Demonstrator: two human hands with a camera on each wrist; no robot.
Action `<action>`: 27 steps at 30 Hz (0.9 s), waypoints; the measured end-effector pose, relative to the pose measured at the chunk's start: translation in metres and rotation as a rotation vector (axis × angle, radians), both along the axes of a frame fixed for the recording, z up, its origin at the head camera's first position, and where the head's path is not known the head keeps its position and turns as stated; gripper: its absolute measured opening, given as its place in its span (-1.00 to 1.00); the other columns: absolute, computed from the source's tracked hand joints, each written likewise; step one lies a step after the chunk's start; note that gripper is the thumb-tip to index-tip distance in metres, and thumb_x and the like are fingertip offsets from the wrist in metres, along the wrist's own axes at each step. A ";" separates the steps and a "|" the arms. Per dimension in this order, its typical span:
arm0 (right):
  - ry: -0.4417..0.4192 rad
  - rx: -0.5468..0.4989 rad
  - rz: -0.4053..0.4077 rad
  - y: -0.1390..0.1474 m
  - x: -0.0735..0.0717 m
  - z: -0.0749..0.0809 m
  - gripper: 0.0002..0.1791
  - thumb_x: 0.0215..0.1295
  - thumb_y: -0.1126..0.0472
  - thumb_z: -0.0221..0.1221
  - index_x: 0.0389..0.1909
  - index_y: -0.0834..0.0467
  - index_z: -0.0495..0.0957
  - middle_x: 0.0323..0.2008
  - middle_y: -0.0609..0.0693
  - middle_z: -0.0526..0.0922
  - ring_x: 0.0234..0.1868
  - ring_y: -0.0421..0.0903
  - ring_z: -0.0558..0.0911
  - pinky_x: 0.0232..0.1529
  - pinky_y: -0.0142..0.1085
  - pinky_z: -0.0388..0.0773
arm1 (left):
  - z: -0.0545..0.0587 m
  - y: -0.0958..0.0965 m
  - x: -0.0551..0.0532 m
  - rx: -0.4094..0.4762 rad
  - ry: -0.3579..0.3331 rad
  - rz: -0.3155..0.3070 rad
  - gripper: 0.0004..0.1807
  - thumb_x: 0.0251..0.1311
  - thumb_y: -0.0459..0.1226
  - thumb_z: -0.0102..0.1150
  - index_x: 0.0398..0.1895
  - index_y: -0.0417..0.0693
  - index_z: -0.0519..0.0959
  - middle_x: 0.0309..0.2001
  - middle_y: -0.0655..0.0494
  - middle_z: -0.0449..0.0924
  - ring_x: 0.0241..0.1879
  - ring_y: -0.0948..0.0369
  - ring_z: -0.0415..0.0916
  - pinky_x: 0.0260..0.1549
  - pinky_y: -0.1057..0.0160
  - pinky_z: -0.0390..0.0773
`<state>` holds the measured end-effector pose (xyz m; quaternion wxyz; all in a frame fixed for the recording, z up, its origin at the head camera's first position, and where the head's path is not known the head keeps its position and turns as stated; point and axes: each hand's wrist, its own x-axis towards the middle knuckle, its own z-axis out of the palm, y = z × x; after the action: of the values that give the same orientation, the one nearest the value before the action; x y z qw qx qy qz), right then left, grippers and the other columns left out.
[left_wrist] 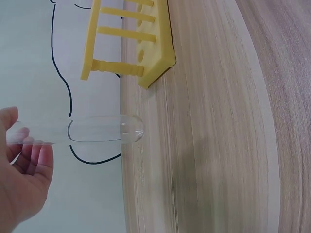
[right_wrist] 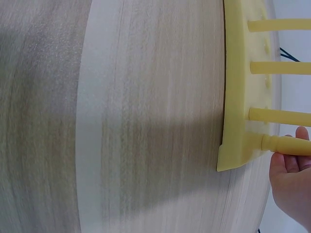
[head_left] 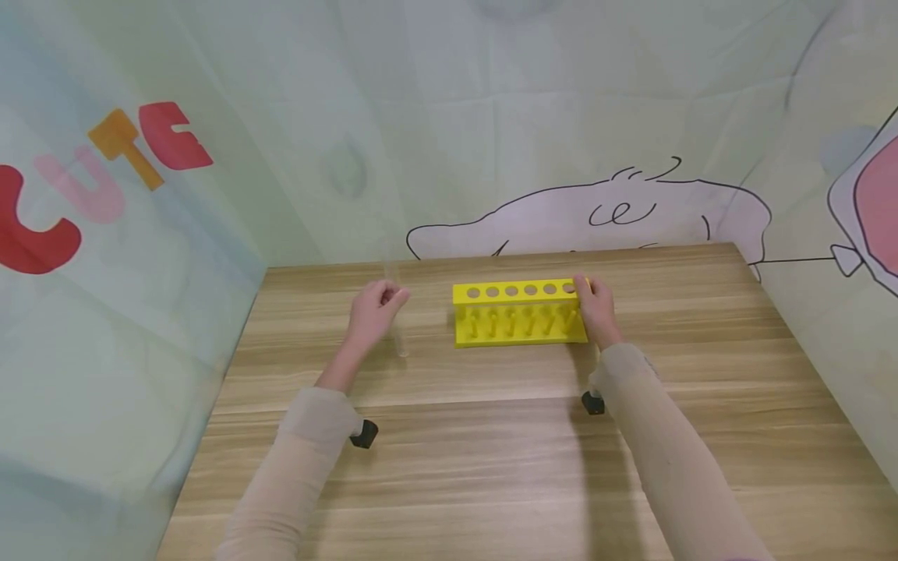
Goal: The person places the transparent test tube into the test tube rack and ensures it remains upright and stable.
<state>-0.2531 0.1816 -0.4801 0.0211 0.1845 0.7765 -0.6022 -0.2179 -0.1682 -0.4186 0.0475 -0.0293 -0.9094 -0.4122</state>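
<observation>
My left hand [head_left: 374, 312] pinches a clear test tube [left_wrist: 99, 128] between thumb and fingers. The tube stands roughly upright, its rounded lower end pointing down to the table, left of and apart from a yellow test tube rack [head_left: 519, 299]. That rack has a row of round holes along its top and pegs on its base. At its right end my right hand [head_left: 596, 308] grips the rack; in the right wrist view thumb and fingers close round the end post [right_wrist: 286, 145]. No tube shows in the rack's holes.
The rack rests on a wood-grain table [head_left: 484, 444], near the back edge. Behind and beside the table hangs a pale printed cloth [head_left: 316, 140] with letters and line drawings. A black wrist device [head_left: 364, 434] sits below the left sleeve.
</observation>
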 end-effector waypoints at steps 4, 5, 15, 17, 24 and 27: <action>0.005 0.000 -0.002 0.000 0.000 0.000 -0.59 0.27 -0.19 -0.18 -0.39 0.09 0.30 -0.29 -0.06 0.29 -0.24 -0.14 0.25 -0.23 -0.38 0.22 | -0.001 0.002 0.000 0.006 0.001 0.000 -0.73 0.20 -0.16 -0.01 -0.33 -0.25 0.44 -0.39 -0.02 0.33 -0.35 0.13 0.24 -0.40 0.29 0.27; 0.005 -0.001 -0.004 0.000 0.000 0.000 -0.59 0.27 -0.19 -0.18 -0.39 0.10 0.30 -0.29 -0.06 0.29 -0.24 -0.14 0.26 -0.23 -0.38 0.22 | -0.001 0.003 0.001 0.008 0.001 0.001 -0.72 0.20 -0.16 -0.01 -0.33 -0.25 0.44 -0.39 -0.02 0.33 -0.35 0.13 0.24 -0.39 0.29 0.27; -0.018 0.004 -0.013 0.000 -0.001 -0.001 -0.58 0.25 -0.22 -0.19 -0.36 0.08 0.31 -0.27 -0.07 0.29 -0.22 -0.14 0.26 -0.21 -0.39 0.23 | -0.007 0.008 0.001 0.030 0.006 -0.007 -0.70 0.19 -0.14 0.00 -0.29 -0.25 0.47 -0.36 -0.03 0.37 -0.33 0.14 0.28 -0.35 0.29 0.32; -0.020 0.005 -0.012 0.000 -0.001 -0.001 -0.57 0.25 -0.23 -0.19 -0.36 0.08 0.30 -0.27 -0.06 0.28 -0.22 -0.14 0.26 -0.21 -0.38 0.23 | -0.008 0.008 0.000 0.035 0.006 -0.007 -0.71 0.19 -0.14 0.00 -0.28 -0.24 0.47 -0.36 -0.03 0.37 -0.32 0.14 0.28 -0.35 0.29 0.32; -0.033 0.001 -0.016 -0.001 0.000 0.001 -0.57 0.24 -0.23 -0.18 -0.34 0.08 0.29 -0.26 -0.05 0.27 -0.20 -0.12 0.26 -0.20 -0.37 0.24 | -0.010 0.010 -0.001 0.045 0.014 -0.011 -0.72 0.19 -0.14 -0.01 -0.31 -0.23 0.46 -0.37 -0.02 0.37 -0.34 0.13 0.28 -0.36 0.28 0.32; -0.038 -0.004 -0.014 -0.001 0.000 0.001 -0.57 0.24 -0.24 -0.19 -0.35 0.07 0.29 -0.27 -0.06 0.27 -0.21 -0.13 0.26 -0.21 -0.37 0.23 | -0.010 0.011 -0.001 0.046 0.017 -0.013 -0.73 0.19 -0.15 0.00 -0.31 -0.22 0.47 -0.37 -0.02 0.36 -0.34 0.13 0.27 -0.36 0.28 0.32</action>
<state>-0.2529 0.1809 -0.4786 0.0323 0.2012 0.7733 -0.6004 -0.2192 -0.1577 -0.4282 0.0534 -0.0375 -0.8991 -0.4329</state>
